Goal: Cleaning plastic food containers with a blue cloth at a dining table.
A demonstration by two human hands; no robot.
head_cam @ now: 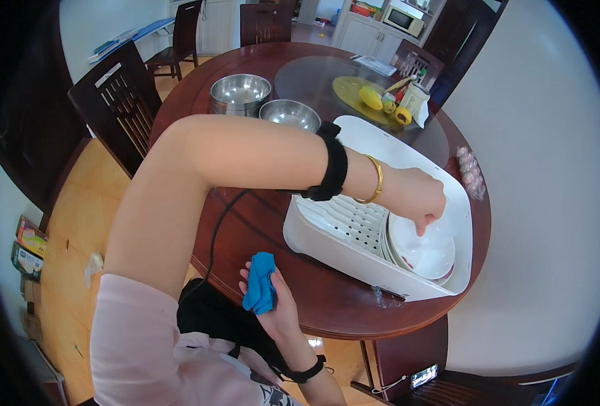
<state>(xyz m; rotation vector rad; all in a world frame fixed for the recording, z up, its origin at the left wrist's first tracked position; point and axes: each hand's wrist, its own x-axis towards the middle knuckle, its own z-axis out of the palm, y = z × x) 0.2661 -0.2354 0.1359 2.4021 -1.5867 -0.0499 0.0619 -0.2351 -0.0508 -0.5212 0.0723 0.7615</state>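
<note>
My left arm reaches across the table from the left, and my left hand grips the upper rim of a white bowl. The thumb shows against the bowl's inside; the other fingers are mostly hidden. This bowl stands tilted on its side in a white plastic dish rack, in front of several other white dishes on edge. Down near the table's front edge, my right hand is palm up, holding a folded blue cloth between thumb and fingers.
On the round wooden table stand stacked steel bowls and another steel bowl. Fruit and a can sit on the glass turntable. Bagged garlic lies at the right edge. A black cable hangs from my left wrist strap.
</note>
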